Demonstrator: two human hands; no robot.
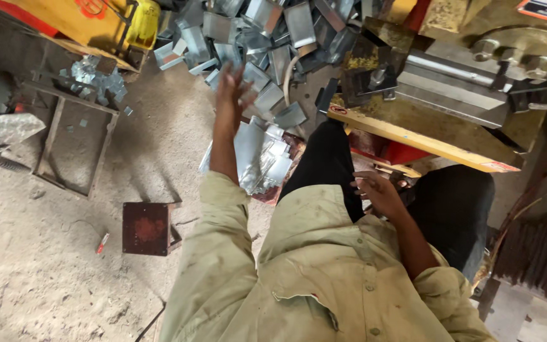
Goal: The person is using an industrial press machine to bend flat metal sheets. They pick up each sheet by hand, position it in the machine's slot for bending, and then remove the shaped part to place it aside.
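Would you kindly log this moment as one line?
left hand: reaching into metal pieces pile | right hand: near lap, hold unclear | machine: ahead

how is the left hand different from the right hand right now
The left hand is stretched far out over the pile of metal pieces, fingers spread; the right hand is tucked close by the knee, fingers curled. The left looks blurred, the right sharp. Whether either holds anything is unclear. Both are bare, with sleeves rolled up.
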